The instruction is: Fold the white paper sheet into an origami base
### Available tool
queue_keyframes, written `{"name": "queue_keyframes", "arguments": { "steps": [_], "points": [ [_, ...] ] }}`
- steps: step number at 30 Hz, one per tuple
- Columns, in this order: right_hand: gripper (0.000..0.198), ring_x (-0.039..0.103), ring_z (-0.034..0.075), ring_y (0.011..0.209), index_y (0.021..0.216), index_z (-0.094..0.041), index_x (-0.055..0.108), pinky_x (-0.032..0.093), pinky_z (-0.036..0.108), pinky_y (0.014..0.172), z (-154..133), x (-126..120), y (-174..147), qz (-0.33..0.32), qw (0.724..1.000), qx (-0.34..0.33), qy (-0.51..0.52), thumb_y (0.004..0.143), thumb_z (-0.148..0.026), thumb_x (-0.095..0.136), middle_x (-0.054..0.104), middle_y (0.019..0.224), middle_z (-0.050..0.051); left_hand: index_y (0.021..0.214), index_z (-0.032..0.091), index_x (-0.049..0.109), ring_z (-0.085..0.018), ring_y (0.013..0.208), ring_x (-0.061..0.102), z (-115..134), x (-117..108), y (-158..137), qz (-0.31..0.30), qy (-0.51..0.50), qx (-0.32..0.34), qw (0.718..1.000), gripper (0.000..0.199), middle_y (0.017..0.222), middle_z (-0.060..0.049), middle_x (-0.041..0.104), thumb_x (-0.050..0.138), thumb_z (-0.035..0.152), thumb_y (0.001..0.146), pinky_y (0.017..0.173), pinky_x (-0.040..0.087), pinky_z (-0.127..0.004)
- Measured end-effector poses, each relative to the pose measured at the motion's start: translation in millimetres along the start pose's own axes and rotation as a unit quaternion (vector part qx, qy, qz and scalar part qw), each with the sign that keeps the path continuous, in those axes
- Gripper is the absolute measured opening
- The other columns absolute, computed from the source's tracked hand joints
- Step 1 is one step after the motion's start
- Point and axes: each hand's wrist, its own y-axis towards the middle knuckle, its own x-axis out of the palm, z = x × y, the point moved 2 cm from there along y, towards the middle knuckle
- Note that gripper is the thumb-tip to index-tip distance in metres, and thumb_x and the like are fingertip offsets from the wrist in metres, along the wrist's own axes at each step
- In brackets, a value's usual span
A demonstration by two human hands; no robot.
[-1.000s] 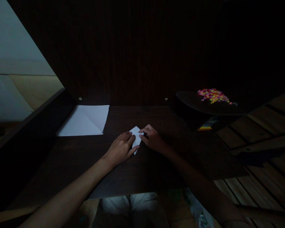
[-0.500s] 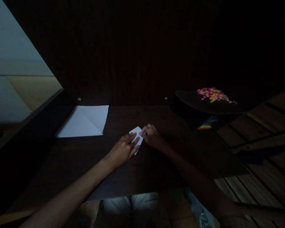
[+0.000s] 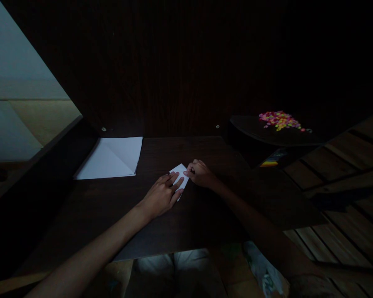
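Observation:
A small folded piece of white paper (image 3: 179, 169) lies on the dark wooden desk (image 3: 112, 207), partly covered by my fingers. My left hand (image 3: 161, 193) rests flat on it with the fingers spread, pressing it to the desktop. At the paper's right corner, my right hand (image 3: 200, 173) has its thumb and curled fingers pinched on the edge. To the left lies a stack of larger white paper sheets (image 3: 112, 157), the top one with a diagonal crease.
A rounded corner shelf (image 3: 245, 128) at the right bears a heap of small colourful pieces (image 3: 281, 120). Beneath it is something with a yellow edge (image 3: 269, 164). Dark panels rise at the back and left. Wooden slats (image 3: 345, 231) show at the far right.
Almost nothing differs. My right hand stays at the paper's right corner and my left hand keeps pressing; the view has shifted very slightly.

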Motion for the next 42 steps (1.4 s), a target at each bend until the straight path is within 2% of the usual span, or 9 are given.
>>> {"name": "queue_keyframes", "arguments": {
  "steps": [9,14,19,23,29,36,42],
  "points": [
    [0.011,0.052,0.015,0.073,0.071,-0.017,0.065,0.039,0.028,0.072,-2,-7,6,-0.039,0.999,0.000,-0.013,0.079,-0.021,0.071,0.056,0.075,0.002,0.138,0.013,0.051,-0.029,0.131,0.049,0,1,-1,-0.014,-0.004,-0.005,1.000,0.045,0.141,-0.017,0.052,0.041,0.035,0.100,0.109,0.039,-0.044],
    [0.014,0.052,0.014,0.069,0.066,-0.019,0.064,0.038,0.027,0.065,-4,-10,5,-0.023,1.000,0.013,-0.002,0.075,-0.022,0.074,0.057,0.072,0.001,0.136,0.014,0.052,-0.026,0.133,0.046,-4,-1,0,-0.015,-0.044,-0.004,0.999,0.043,0.142,-0.015,0.052,0.036,0.035,0.102,0.111,0.037,-0.043],
    [0.018,0.050,0.013,0.066,0.065,-0.018,0.059,0.035,0.025,0.062,-5,-12,2,-0.001,0.999,0.013,0.030,0.073,-0.022,0.075,0.054,0.070,-0.002,0.137,0.011,0.050,-0.027,0.127,0.052,-3,-2,5,-0.030,-0.060,-0.042,0.997,0.045,0.133,-0.014,0.060,0.039,0.034,0.101,0.105,0.042,-0.044],
    [0.018,0.049,0.014,0.069,0.067,-0.019,0.057,0.034,0.026,0.064,-4,-9,-2,0.016,0.999,0.002,0.039,0.073,-0.021,0.074,0.053,0.070,-0.002,0.136,0.014,0.053,-0.028,0.127,0.050,-1,-3,5,-0.013,-0.057,-0.045,0.997,0.041,0.138,-0.012,0.056,0.038,0.031,0.101,0.104,0.042,-0.046],
    [0.017,0.050,0.016,0.076,0.070,-0.020,0.055,0.033,0.028,0.070,-2,-3,-8,0.037,0.999,-0.023,0.031,0.077,-0.022,0.071,0.055,0.074,-0.002,0.134,0.010,0.054,-0.028,0.132,0.045,-3,-3,4,-0.003,-0.053,-0.045,0.998,0.043,0.139,-0.014,0.055,0.036,0.031,0.101,0.106,0.042,-0.046],
    [0.015,0.050,0.018,0.079,0.073,-0.021,0.056,0.035,0.030,0.074,-5,-3,-12,0.054,0.997,-0.048,-0.002,0.080,-0.023,0.070,0.057,0.078,0.001,0.135,0.006,0.051,-0.031,0.134,0.044,6,0,7,-0.005,0.004,-0.089,0.996,0.044,0.141,-0.018,0.051,0.034,0.027,0.099,0.105,0.040,-0.047],
    [0.013,0.052,0.019,0.082,0.079,-0.021,0.059,0.037,0.032,0.076,-4,-2,-16,0.070,0.996,-0.050,-0.012,0.081,-0.026,0.071,0.059,0.082,0.002,0.136,0.008,0.051,-0.032,0.132,0.045,8,0,7,0.007,0.005,-0.102,0.995,0.044,0.140,-0.018,0.052,0.036,0.026,0.098,0.103,0.040,-0.047]
  ]
}}
